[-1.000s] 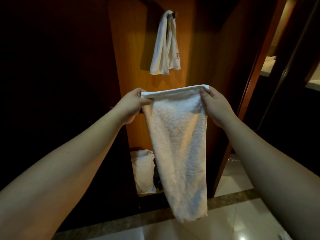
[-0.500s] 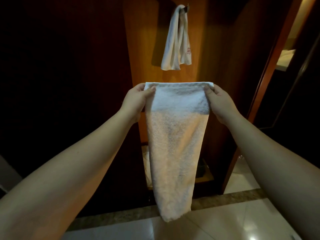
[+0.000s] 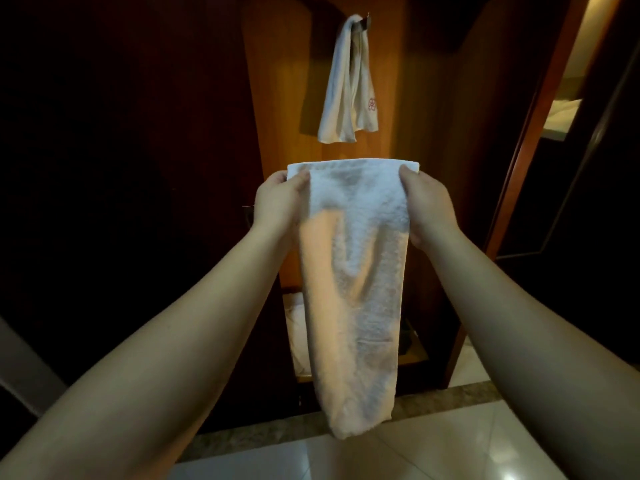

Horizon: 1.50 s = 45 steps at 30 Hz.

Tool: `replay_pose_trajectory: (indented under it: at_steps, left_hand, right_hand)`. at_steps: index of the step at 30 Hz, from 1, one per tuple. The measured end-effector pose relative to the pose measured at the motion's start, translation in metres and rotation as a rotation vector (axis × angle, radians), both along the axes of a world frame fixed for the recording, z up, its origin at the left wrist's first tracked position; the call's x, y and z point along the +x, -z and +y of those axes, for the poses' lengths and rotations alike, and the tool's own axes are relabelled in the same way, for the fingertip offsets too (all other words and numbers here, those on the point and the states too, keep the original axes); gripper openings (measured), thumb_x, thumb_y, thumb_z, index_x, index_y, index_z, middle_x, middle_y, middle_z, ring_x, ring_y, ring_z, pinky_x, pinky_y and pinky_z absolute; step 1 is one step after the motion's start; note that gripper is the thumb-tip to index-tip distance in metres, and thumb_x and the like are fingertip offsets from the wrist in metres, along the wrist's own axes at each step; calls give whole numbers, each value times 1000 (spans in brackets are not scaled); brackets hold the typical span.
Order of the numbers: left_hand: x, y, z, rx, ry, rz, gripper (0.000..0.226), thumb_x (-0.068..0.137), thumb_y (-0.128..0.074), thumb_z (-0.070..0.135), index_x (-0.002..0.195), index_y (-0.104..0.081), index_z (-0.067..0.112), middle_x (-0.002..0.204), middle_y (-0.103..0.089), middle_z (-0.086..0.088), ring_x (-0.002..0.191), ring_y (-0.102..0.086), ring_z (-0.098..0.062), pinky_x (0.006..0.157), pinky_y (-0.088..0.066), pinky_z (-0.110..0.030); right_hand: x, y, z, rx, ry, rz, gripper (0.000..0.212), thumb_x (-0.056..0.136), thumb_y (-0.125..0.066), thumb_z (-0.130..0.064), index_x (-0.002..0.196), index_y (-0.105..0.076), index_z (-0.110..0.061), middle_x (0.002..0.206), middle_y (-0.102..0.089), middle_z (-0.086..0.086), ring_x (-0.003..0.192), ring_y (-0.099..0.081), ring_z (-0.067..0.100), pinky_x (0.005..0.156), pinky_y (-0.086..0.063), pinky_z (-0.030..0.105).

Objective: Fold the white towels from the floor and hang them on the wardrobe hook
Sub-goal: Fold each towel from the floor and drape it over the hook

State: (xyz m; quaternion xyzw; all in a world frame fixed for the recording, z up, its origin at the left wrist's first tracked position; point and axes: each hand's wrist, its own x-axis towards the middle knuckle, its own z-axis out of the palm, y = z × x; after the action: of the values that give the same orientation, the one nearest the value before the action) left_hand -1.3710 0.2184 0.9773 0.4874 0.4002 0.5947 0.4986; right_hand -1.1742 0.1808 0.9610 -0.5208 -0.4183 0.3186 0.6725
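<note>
The held towel point(image 3: 353, 271) is white terry, shaded warm orange over its lower left part. Above it, the hanging towel point(image 3: 346, 84) is white with a small red emblem near its lower right corner. Behind that, the wardrobe panel point(image 3: 277, 98) is orange-brown wood. Below the held towel, the floor point(image 3: 433, 452) is glossy pale tile with a speckled grey-brown border.

We see our left hand point(image 3: 277, 202) and right hand point(image 3: 429, 206) bare, without gloves. Both forearms are unsleeved.
</note>
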Motion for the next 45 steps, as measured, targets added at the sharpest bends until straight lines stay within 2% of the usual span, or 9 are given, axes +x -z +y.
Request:
replay_pose_trajectory:
  at_steps: [5, 8, 11, 17, 22, 29, 36, 40, 45]
  left_hand:
    - [23, 13, -27, 82, -80, 4, 9, 94, -64, 25, 95, -68, 17, 97, -75, -7, 91, -73, -26, 82, -61, -49]
    - [38, 22, -47, 163, -78, 28, 3, 94, -66, 29, 92, -68, 27, 86, -75, 5, 80, -72, -10, 67, -58, -28]
    - [44, 26, -57, 214, -29, 62, 4, 96, -64, 33, 93, -67, 32, 88, -74, 10, 82, -72, -8, 70, -59, -27]
    - [38, 24, -60, 243, 117, 130, 12, 98, -60, 35, 100, -70, 29, 94, -74, 10, 90, -71, -5, 75, -56, -23]
    - [31, 19, -56, 152, 378, 217, 51, 98, -35, 61, 116, -72, 31, 125, -70, 5, 123, -61, -12, 112, -42, -45]
    - [31, 16, -49, 105, 457, 207, 70, 98, -21, 69, 133, -64, 26, 145, -57, 3, 141, -45, -17, 122, -26, -51]
    - [28, 11, -34, 218, 357, 217, 39, 103, -45, 43, 122, -72, 23, 135, -64, 8, 129, -55, -6, 113, -42, -39]
    - [31, 7, -14, 290, 78, 285, 52, 91, -73, 31, 137, -53, 19, 139, -55, 0, 126, -54, -16, 104, -48, -34]
    - [28, -7, 3, 43, 456, 203, 63, 77, -77, 46, 129, -63, 13, 124, -71, -9, 116, -67, -26, 97, -49, -41]
  right_hand:
    - [-38, 5, -34, 36, 126, -65, 34, 102, -47, -48, 94, -73, -27, 93, -76, 1, 88, -73, 22, 84, -59, 48]
    - [-54, 10, -44, 106, 110, -182, 34, 106, -43, -46, 93, -70, -29, 91, -73, 3, 84, -69, 20, 71, -57, 36]
    - [-56, 13, -44, 113, 56, -197, 29, 107, -44, -43, 104, -71, -31, 88, -73, -6, 79, -68, 5, 55, -49, 12]
    - [-54, 22, -42, 96, 6, -231, 38, 107, -41, -46, 129, -66, -27, 101, -71, -14, 90, -62, -13, 61, -44, 2]
    - [-46, 27, -39, 86, -146, -239, 48, 107, -30, -53, 141, -57, -31, 122, -67, -18, 117, -58, -9, 91, -42, 11]
    - [-36, 20, -39, 94, -142, -378, 15, 102, -44, -56, 112, -47, -67, 102, -57, -52, 101, -49, -31, 80, -37, 8]
    - [-25, 3, -29, 146, -107, -360, 21, 102, -41, -60, 111, -60, -60, 107, -70, -31, 98, -64, -12, 72, -48, 7]
    - [-12, -5, -15, 187, -195, -293, 26, 101, -51, -54, 116, -68, -43, 112, -76, -7, 105, -72, 14, 90, -57, 41]
    - [0, -20, -13, 240, -253, -192, 47, 92, -62, -60, 124, -68, -27, 116, -75, 5, 110, -71, 26, 98, -55, 54]
